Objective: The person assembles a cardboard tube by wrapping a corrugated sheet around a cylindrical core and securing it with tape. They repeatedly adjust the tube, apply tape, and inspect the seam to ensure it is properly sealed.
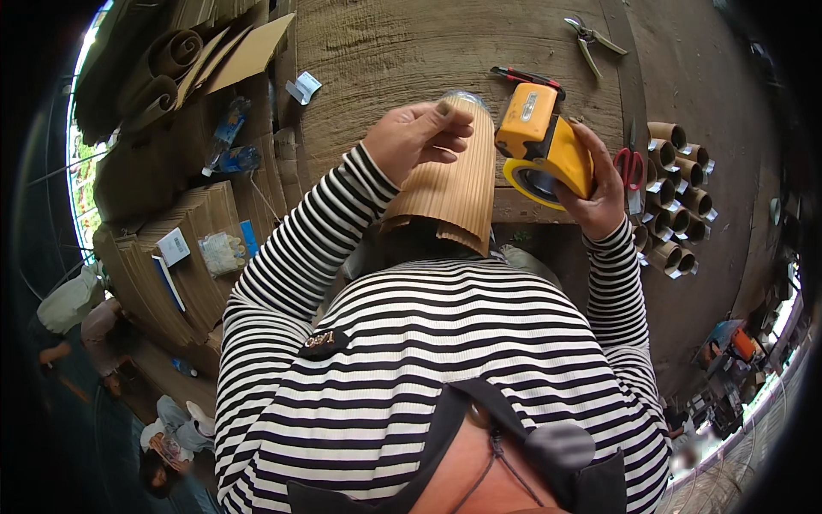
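Note:
A rolled sheet of corrugated cardboard [458, 184] lies in front of my body, its ribs running lengthwise. Something clear and shiny [469, 98] shows at its far end. My left hand [421, 137] is over the roll's left side, fingers curled in with the thumb against them; whatever they may pinch is too small to make out. On the right, my right hand [599, 184] grips a yellow tape dispenser [561, 146] with a roll of tape [524, 182] on its underside. The dispenser is held just right of the cardboard roll, close above the table's near edge.
Beyond the dispenser lie a red-and-black cutter knife [507, 74] and pruning shears [591, 43]. Red-handled scissors [631, 170] and several short cardboard tubes [676, 197] are at right. Stacked cardboard [163, 274], plastic bottles [235, 159] and cardboard rolls [175, 51] fill the left. Other people sit lower left.

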The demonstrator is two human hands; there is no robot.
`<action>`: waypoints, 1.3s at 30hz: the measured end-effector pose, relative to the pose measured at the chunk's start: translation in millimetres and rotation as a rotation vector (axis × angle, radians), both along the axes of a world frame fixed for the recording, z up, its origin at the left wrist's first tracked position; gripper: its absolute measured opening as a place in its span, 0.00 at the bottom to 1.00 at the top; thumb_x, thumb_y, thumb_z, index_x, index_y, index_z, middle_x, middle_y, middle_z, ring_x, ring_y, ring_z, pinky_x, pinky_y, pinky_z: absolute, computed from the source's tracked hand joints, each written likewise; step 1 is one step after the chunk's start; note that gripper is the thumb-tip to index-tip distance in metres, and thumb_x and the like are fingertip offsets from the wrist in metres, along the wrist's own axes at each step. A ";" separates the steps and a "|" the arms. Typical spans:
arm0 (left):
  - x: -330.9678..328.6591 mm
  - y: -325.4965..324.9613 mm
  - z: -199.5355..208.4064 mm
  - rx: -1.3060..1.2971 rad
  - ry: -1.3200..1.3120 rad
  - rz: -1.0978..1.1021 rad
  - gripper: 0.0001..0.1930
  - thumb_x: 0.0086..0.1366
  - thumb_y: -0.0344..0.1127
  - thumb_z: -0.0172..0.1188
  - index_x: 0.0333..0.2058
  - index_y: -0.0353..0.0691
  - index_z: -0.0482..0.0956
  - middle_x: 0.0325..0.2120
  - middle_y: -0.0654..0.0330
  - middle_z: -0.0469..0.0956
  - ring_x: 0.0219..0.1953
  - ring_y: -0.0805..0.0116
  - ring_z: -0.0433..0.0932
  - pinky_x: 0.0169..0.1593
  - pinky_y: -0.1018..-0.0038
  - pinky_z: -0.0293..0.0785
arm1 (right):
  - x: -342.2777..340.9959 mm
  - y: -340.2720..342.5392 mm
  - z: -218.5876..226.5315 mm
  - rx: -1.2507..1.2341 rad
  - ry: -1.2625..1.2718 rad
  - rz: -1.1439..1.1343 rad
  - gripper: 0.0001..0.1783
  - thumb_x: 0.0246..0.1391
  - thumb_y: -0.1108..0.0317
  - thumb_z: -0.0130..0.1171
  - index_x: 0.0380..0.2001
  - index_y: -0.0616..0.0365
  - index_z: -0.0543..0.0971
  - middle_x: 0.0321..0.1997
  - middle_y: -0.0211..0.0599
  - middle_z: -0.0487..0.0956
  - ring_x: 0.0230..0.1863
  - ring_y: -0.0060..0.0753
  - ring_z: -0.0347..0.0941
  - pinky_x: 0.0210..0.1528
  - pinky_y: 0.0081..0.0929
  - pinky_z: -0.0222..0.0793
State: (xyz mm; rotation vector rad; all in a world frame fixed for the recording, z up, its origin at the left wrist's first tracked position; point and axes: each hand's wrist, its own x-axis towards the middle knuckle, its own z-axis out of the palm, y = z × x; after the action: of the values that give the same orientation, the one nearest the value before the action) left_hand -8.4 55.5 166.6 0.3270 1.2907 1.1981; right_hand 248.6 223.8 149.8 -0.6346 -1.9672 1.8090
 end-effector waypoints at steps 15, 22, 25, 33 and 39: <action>-52.1 -57.5 16.1 0.018 0.023 0.242 0.09 0.72 0.38 0.58 0.37 0.38 0.78 0.22 0.70 0.69 0.24 0.80 0.65 0.28 0.82 0.67 | 13.9 15.3 14.4 -0.142 -0.118 0.238 0.42 0.41 0.85 0.62 0.65 0.69 0.66 0.63 0.45 0.73 0.64 0.36 0.70 0.67 0.29 0.61; -65.9 -122.4 -0.5 -0.219 0.012 0.397 0.11 0.72 0.40 0.59 0.32 0.41 0.73 0.21 0.69 0.67 0.21 0.80 0.63 0.25 0.82 0.64 | -0.6 3.5 3.7 -0.384 -0.283 0.413 0.41 0.46 0.80 0.63 0.67 0.67 0.65 0.68 0.43 0.70 0.67 0.33 0.66 0.70 0.30 0.57; -49.9 -146.3 -19.6 -0.431 0.175 0.364 0.13 0.68 0.43 0.64 0.30 0.43 0.73 0.18 0.71 0.67 0.17 0.82 0.63 0.22 0.83 0.64 | -3.3 2.4 -2.2 -0.415 -0.292 0.452 0.41 0.46 0.79 0.63 0.67 0.66 0.65 0.68 0.43 0.69 0.68 0.33 0.65 0.71 0.30 0.56; 50.5 -192.3 -158.1 -0.513 -0.019 -0.153 0.12 0.73 0.40 0.50 0.39 0.41 0.80 0.29 0.58 0.79 0.28 0.65 0.75 0.35 0.66 0.73 | -7.2 -5.7 -1.2 -0.371 -0.307 0.491 0.42 0.45 0.79 0.63 0.67 0.67 0.65 0.69 0.44 0.68 0.69 0.35 0.64 0.71 0.31 0.56; 65.5 -188.1 -170.0 -0.192 0.450 -0.430 0.24 0.72 0.36 0.51 0.63 0.33 0.65 0.54 0.47 0.77 0.53 0.56 0.78 0.57 0.67 0.75 | -32.0 -2.9 5.5 -0.338 -0.308 0.505 0.41 0.45 0.77 0.64 0.66 0.65 0.67 0.65 0.39 0.72 0.63 0.29 0.68 0.66 0.27 0.62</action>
State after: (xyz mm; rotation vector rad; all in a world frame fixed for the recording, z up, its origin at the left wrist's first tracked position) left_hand 57.1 -132.7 -3.4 0.7216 1.6056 0.6463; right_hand 216.6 220.9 155.3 -0.5777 -2.1803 2.5172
